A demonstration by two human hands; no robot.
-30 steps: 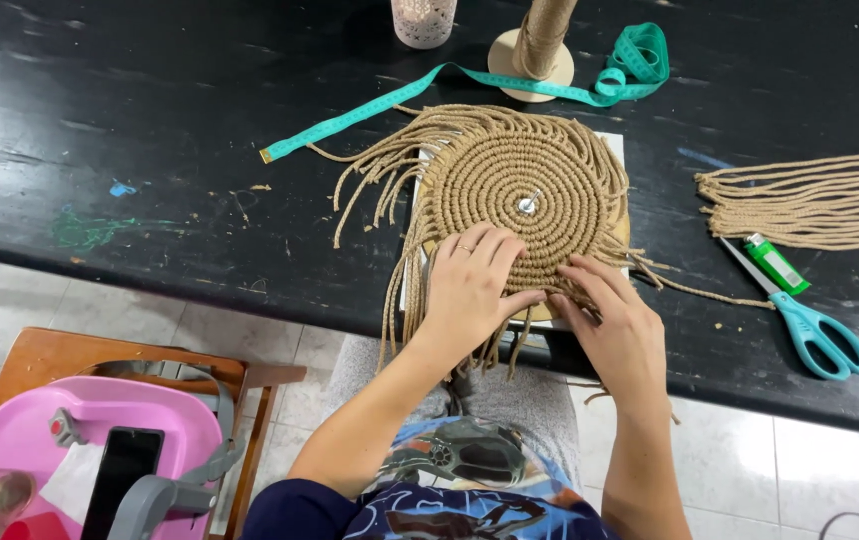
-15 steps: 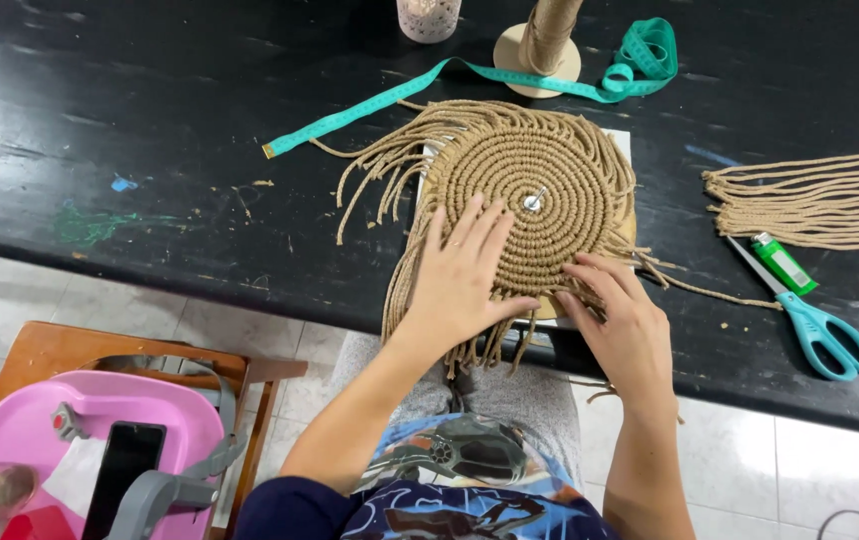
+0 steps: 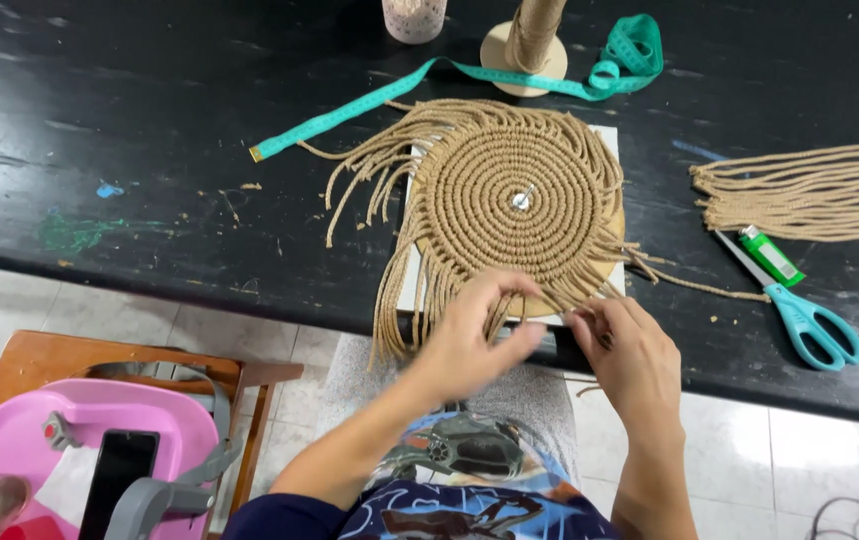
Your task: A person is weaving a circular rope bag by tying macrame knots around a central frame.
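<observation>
The woven mat lies on the bench; tape measure behind it, cord bundle, lighter and scissors to its right.

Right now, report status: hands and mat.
Left hand and right hand pinching fringe cords. Round tan woven cord mat flat on black table. Nothing blocking.

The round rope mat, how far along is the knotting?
Done: many tight rings of the rope mat around a centre pin. In hand: left hand and right hand work loose cords at the near edge. Left: fringe cords all round, plus a cut cord bundle beside the scissors.
</observation>
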